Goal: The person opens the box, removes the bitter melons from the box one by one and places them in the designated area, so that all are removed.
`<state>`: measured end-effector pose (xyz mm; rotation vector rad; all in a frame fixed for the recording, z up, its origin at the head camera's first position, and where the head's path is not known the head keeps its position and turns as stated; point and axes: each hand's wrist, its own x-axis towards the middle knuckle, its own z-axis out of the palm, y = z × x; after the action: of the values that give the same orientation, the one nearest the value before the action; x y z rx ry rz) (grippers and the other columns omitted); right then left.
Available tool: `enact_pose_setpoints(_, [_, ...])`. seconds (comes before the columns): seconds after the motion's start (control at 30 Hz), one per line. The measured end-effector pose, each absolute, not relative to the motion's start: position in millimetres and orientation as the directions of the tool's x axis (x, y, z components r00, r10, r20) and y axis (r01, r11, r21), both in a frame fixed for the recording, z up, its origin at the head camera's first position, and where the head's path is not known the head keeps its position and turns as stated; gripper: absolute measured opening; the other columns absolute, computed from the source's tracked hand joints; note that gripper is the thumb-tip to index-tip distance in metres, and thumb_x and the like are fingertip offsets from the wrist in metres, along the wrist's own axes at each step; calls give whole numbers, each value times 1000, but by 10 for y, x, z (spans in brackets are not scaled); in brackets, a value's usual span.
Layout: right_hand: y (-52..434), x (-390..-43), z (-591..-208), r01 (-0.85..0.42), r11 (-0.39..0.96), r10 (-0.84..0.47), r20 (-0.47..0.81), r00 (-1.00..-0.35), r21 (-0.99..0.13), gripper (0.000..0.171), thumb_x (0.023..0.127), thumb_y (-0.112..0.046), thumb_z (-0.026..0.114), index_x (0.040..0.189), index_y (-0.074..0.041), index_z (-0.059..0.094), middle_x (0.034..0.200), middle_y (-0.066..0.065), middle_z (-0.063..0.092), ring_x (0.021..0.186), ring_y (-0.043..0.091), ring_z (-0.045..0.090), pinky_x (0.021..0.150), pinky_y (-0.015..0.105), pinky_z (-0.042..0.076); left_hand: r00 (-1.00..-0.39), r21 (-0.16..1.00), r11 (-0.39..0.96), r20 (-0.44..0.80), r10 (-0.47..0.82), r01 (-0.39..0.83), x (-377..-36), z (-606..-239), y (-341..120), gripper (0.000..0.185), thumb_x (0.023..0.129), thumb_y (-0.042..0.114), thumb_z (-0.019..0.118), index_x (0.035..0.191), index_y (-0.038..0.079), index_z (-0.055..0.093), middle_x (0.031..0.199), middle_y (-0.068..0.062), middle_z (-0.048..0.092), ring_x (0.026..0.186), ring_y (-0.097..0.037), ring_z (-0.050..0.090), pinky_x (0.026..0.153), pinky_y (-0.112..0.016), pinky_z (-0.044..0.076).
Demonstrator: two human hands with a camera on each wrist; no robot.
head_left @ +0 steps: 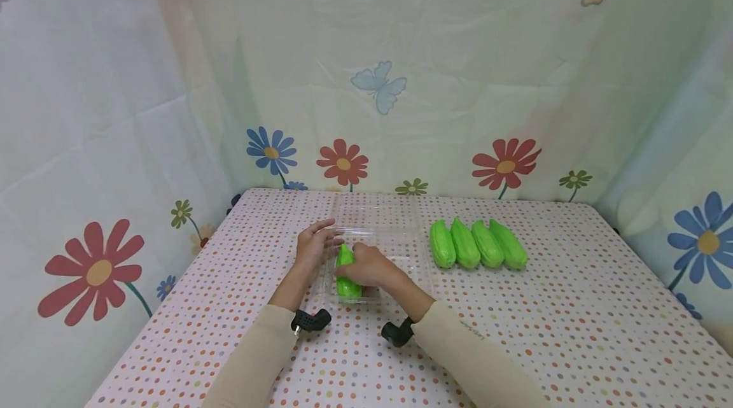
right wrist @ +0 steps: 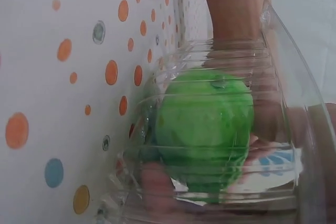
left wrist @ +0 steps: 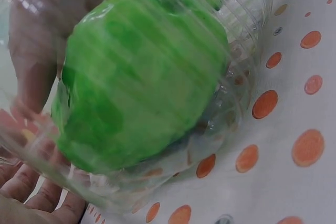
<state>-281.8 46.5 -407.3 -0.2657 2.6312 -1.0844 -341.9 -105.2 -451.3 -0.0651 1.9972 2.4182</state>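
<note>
A bright green, ribbed vegetable with a pointed tip [head_left: 349,289], like a husked ear of corn, lies lengthwise in the left part of a clear plastic clamshell box [head_left: 422,277]. My right hand [head_left: 369,267] grips it from above, the thumb across its top. Beside the box's left wall is my left hand [head_left: 311,249], its fingers extended and holding nothing. Through the clear wall, the left wrist view shows the rounded end of the green vegetable [left wrist: 142,82] close up. The right wrist view also has the green vegetable [right wrist: 205,119] behind the ridged plastic.
The box's clear lid [head_left: 375,212] lies folded back toward the rear edge of the table. Several matching green vegetables [head_left: 466,247] stand in a row to the right of the box. A dotted cloth [head_left: 572,306] covers the table, with printed fabric walls [head_left: 435,109] around it.
</note>
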Motion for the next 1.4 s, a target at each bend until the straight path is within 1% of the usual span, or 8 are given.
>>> enact_pose_setpoints(0.1, [453, -2814, -4083, -79, 710, -283, -181, -942, -699, 50, 89, -33, 75, 116, 3, 55, 86, 12, 61, 63, 23, 65, 53, 38, 59, -999, 979, -201, -39, -27, -33, -3418, -4513, -1055, 44, 99, 6, 51, 142, 0, 55, 130, -27, 65, 106, -36, 71, 82, -36, 60])
enact_pose_setpoints(0.2, [441, -2811, -4083, -93, 715, -290, -172, -941, -693, 48, 87, -33, 78, 111, 1, 55, 83, 11, 62, 62, 22, 64, 53, 38, 59, -999, 978, -203, -53, -8, -50, -3356, -4421, -1064, 43, 100, 5, 50, 142, 0, 55, 125, -22, 69, 112, -41, 67, 92, -44, 58])
enact_pose_setpoints(0.37, [412, -2810, -4087, -103, 740, -281, -166, -945, -665, 55, 83, -35, 81, 115, 2, 55, 83, 10, 60, 64, 21, 62, 53, 34, 56, -998, 980, -187, -65, 20, -68, -3198, -4218, -1061, 41, 101, 3, 48, 141, 0, 55, 121, -19, 71, 122, -48, 59, 103, -55, 49])
enact_pose_setpoints(0.5, [395, -2829, -4117, -123, 758, -287, -158, -945, -641, 54, 83, -36, 82, 112, 2, 56, 83, 9, 60, 65, 20, 60, 53, 30, 51, -997, 981, -177, -70, 28, -74, -3201, -4214, -1060, 41, 102, 4, 48, 142, 1, 54, 134, -29, 61, 122, -48, 59, 102, -52, 51])
enact_pose_setpoints(0.73, [382, -2851, -4148, -125, 746, -292, -153, -944, -654, 43, 85, -31, 80, 103, -1, 55, 82, 10, 60, 64, 21, 60, 51, 31, 52, -997, 981, -182, -68, 30, -72, -3213, -4215, -1061, 42, 100, 4, 49, 141, 0, 55, 136, -31, 58, 122, -50, 58, 94, -43, 56])
enact_pose_setpoints(1.03, [405, -2842, -4131, -128, 739, -293, -144, -945, -661, 31, 89, -27, 74, 99, -3, 58, 80, 10, 61, 63, 19, 58, 51, 29, 49, -998, 980, -185, -62, 26, -66, -3215, -4227, -1053, 41, 100, 3, 48, 140, -1, 56, 135, -32, 59, 119, -47, 62, 101, -52, 52])
enact_pose_setpoints(1.23, [456, -2832, -4104, -127, 715, -295, -132, -946, -688, 35, 91, -26, 66, 110, 2, 58, 81, 11, 60, 60, 19, 58, 48, 28, 49, -998, 979, -190, -66, 23, -69, -3217, -4235, -1054, 41, 100, 2, 48, 140, 0, 56, 135, -32, 59, 117, -46, 63, 103, -56, 49])
enact_pose_setpoints(1.4, [484, -2850, -4113, -135, 678, -303, -108, -947, -722, 37, 90, -21, 64, 117, 4, 58, 88, 12, 60, 70, 22, 58, 57, 31, 49, -998, 979, -193, -62, 20, -64, -3224, -4244, -1062, 41, 100, 2, 47, 141, -1, 55, 136, -31, 58, 117, -44, 63, 99, -52, 53])
